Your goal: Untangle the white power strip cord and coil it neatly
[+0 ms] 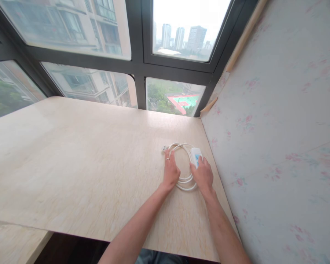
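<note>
A coiled white power cable with a small white socket block lies on the pale marble-patterned tabletop, close to the right wall. My left hand rests on the left side of the coil, fingers together and laid flat over the cable, a ring on one finger. The plug end pokes out just beyond its fingertips. My right hand lies over the coil's right side, its fingertips touching the socket block. Whether either hand grips the cable is unclear.
A floral-papered wall runs along the table's right edge. Dark-framed windows stand behind the table. The table's near edge drops off by my arms, with a lower ledge at the bottom left.
</note>
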`<state>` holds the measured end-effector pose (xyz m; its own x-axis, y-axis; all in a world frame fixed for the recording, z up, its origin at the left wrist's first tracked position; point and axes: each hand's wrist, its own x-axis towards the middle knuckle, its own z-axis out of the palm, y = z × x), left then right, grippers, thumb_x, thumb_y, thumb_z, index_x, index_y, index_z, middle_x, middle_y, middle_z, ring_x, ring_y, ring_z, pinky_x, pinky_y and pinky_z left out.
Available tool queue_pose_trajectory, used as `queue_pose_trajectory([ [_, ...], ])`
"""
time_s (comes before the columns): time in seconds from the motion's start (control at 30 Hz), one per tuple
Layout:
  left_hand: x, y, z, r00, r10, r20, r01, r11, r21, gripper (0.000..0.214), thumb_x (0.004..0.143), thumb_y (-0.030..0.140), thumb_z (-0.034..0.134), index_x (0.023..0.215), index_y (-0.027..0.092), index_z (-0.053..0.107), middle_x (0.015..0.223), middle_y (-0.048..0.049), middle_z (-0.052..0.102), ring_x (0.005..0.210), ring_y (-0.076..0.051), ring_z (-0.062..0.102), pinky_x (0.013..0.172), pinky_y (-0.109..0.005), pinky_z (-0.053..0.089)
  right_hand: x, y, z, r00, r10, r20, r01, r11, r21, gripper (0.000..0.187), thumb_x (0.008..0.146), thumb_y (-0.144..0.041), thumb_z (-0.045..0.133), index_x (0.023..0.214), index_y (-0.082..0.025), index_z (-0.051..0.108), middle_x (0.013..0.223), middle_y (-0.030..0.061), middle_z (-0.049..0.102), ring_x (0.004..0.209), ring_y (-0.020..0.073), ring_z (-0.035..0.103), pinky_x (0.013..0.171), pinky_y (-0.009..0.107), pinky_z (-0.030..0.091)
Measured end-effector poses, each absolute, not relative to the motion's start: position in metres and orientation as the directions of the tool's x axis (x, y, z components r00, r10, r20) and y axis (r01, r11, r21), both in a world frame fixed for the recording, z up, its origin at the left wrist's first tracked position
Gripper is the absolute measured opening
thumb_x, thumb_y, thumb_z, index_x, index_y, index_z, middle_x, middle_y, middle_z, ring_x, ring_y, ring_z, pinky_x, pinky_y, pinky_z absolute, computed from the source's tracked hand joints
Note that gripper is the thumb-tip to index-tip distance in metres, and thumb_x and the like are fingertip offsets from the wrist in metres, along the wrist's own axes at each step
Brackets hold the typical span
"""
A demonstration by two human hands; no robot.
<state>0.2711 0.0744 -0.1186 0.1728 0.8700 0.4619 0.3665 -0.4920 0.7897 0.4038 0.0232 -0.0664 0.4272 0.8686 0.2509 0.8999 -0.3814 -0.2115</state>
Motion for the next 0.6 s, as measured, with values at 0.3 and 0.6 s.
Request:
queue_pose_trajectory([
  [0.3,0.331,0.15,-0.121,0.258,0.876,0.408,0.218,-0.464,0.858,0.087,0.061,-0.003,0.042,0.145,0.018,0.036,0.153,-0.0103,0.033,0.147,-0.028,0.02,0.121,-0.057,0.019,0.452,0.073,-0.069,0.459,0.833,0.307,0.888,-0.443,-0.127,0.049,0.093,-0.03,0.044,0.132,-0.002,0.05,0.134,0.0294,0.05,0.118,0.034,0.053,0.093,0.042,0.043],
  [0.6,0.37,0.191,-0.119,0.1,0.916,0.388,0.209,-0.401,0.892,0.061,0.073,0.0,0.039,0.131,0.014,0.053,0.137,-0.014,0.053,0.136,-0.027,0.041,0.117,-0.056,0.028,0.479,0.104,-0.075,0.28,0.855,0.436,0.96,-0.254,-0.118,0.035,0.093,-0.017,0.04,0.117,-0.006,0.062,0.131,0.0221,0.057,0.129,0.0285,0.044,0.11,0.047,0.029],
])
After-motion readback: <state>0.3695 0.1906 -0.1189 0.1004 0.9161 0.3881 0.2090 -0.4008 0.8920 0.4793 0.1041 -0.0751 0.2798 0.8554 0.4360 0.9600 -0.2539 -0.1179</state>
